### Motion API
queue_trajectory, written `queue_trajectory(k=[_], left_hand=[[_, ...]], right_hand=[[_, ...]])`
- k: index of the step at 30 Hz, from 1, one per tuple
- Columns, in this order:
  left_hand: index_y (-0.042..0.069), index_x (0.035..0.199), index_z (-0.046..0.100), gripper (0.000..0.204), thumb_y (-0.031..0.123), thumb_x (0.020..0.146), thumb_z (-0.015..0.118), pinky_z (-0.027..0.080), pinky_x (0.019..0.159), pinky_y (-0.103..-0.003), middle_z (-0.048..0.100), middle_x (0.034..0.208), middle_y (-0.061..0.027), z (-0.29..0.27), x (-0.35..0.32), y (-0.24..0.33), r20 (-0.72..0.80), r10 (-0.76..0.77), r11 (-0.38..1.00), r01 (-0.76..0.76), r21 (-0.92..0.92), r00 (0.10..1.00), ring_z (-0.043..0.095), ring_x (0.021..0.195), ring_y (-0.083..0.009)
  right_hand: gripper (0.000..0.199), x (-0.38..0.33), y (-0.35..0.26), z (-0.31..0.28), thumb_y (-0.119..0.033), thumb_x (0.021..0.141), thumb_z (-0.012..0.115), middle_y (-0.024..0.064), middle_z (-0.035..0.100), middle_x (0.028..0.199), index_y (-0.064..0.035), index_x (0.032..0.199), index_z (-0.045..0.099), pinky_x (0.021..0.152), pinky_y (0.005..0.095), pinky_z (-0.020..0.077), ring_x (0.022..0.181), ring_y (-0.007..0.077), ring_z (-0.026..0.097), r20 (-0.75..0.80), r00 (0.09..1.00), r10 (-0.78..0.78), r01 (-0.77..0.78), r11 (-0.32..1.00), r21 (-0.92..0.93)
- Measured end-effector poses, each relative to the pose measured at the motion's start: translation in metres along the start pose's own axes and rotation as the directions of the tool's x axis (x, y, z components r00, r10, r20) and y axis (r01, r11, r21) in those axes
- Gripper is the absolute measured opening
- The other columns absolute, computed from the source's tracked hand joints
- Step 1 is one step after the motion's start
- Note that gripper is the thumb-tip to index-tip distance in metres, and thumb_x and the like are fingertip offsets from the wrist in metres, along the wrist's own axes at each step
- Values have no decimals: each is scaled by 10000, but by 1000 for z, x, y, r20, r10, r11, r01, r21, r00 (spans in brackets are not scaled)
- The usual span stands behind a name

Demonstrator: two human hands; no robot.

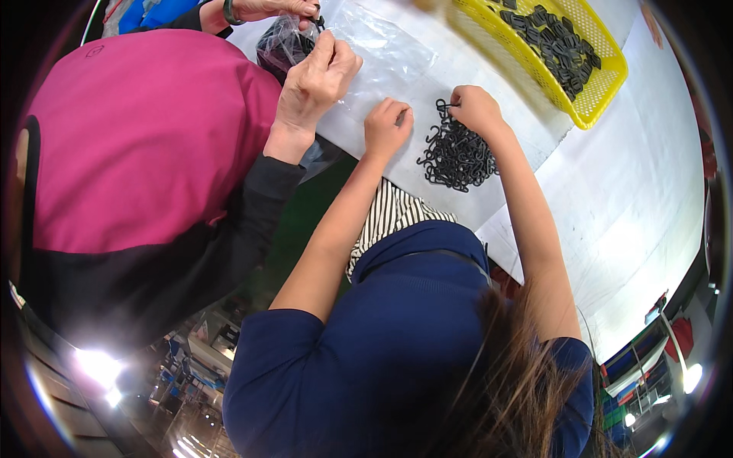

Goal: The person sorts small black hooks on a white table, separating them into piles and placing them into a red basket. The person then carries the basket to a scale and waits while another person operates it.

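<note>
A heap of small black S-shaped hooks (458, 159) lies on the white table in front of me. At the heap's far edge my right hand (478, 111) pinches a black hook (450, 105) between thumb and fingers. To the left of the heap, my left hand (387, 128) is held over the table near its front edge, its fingers curled together toward the thumb. Whatever those fingers hold, if anything, is hidden from view.
A yellow perforated basket (584, 114) with many black plastic pieces (561, 49) stands at the back right. On my left, a co-worker in pink and black handles a small black part above a clear plastic bag (382, 46) with dark contents.
</note>
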State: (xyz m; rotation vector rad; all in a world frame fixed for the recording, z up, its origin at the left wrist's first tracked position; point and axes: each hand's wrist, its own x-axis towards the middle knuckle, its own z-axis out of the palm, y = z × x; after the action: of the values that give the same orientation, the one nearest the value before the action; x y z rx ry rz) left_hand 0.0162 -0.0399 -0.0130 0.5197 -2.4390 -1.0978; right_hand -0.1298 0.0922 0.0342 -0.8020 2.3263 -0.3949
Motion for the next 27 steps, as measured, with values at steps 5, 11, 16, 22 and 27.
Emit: queue_trajectory(k=[5, 11, 16, 22, 27], left_hand=[[79, 690, 577, 34, 86, 706, 607, 423, 523, -301, 517, 643, -30, -2, 1, 3, 5, -1, 1000, 1, 10, 1000, 521, 559, -187], [69, 715, 585, 38, 100, 720, 607, 433, 525, -289, 538, 662, -39, -2, 1, 2, 14, 15, 999, -15, 34, 1000, 538, 562, -183], [70, 714, 584, 39, 100, 720, 609, 431, 529, -300, 534, 655, -39, -3, 0, 2, 9, 19, 999, -19, 39, 1000, 540, 569, -188], [76, 717, 584, 41, 103, 719, 614, 436, 542, -302, 538, 660, -37, -2, 1, 1, 21, 18, 999, -19, 48, 1000, 548, 575, -188], [74, 718, 583, 41, 101, 728, 611, 447, 548, -290, 543, 668, -38, 2, -2, -1, 11, 0, 998, -1, 65, 1000, 558, 584, -182]], right_hand=[[282, -5, -18, -19, -207, 690, 632, 128, 628, 748, -76, 938, 611, 670, 379, 475, 749, 296, 603, -185, 982, -37, 61, 990, 126], [266, -1, -43, -15, -212, 717, 644, 75, 568, 646, -66, 936, 599, 617, 327, 442, 624, 242, 555, -262, 956, -134, 203, 945, 257], [279, -8, -35, -1, -203, 724, 634, 92, 587, 660, -57, 959, 596, 600, 345, 450, 632, 248, 581, -289, 950, -115, 217, 911, 350], [279, -8, -20, 8, -196, 737, 627, 120, 609, 718, -44, 968, 596, 658, 336, 459, 668, 273, 591, -337, 939, -64, 213, 879, 427], [270, -1, -6, 14, -197, 744, 597, 128, 618, 749, -54, 972, 603, 678, 358, 459, 703, 294, 595, -427, 895, 132, 93, 880, 467]])
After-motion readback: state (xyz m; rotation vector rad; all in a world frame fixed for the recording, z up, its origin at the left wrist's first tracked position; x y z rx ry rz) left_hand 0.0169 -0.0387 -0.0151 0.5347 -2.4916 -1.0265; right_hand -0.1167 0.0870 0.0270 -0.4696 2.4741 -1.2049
